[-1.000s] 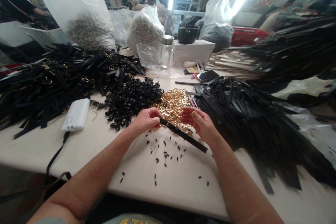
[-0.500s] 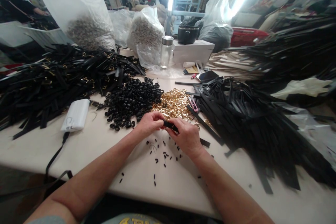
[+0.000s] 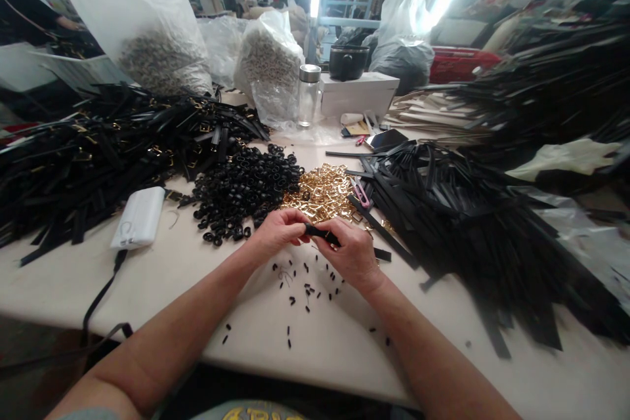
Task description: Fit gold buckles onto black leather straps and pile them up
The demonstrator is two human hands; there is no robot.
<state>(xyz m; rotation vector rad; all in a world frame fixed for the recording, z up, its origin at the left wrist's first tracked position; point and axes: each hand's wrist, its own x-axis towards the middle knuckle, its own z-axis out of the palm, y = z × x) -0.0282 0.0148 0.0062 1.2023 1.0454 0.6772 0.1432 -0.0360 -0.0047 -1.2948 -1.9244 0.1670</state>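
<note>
Between my two hands is a short black strap (image 3: 322, 233), with a glint of gold on it near my right fingers. My left hand (image 3: 281, 231) pinches its left end with thumb and fingertips. The fingers of my right hand (image 3: 350, 253) are wrapped round the other end, hiding part of it. Just beyond my hands lies a heap of gold buckles (image 3: 322, 187). A pile of black strap loops (image 3: 246, 187) sits left of the buckles. Small black bits (image 3: 308, 289) are scattered on the table below my hands.
Finished-looking buckled straps (image 3: 113, 138) cover the left; loose black straps (image 3: 433, 203) fan out on the right. A corded white device (image 3: 139, 218), pink-handled snips (image 3: 361, 195), a phone (image 3: 387, 139) and a glass bottle (image 3: 309, 98) also stand or lie on the table (image 3: 197, 302).
The camera view has shifted slightly. Both hands stay on the black strap in nearly the same place, with the right hand's grip a little changed.
</note>
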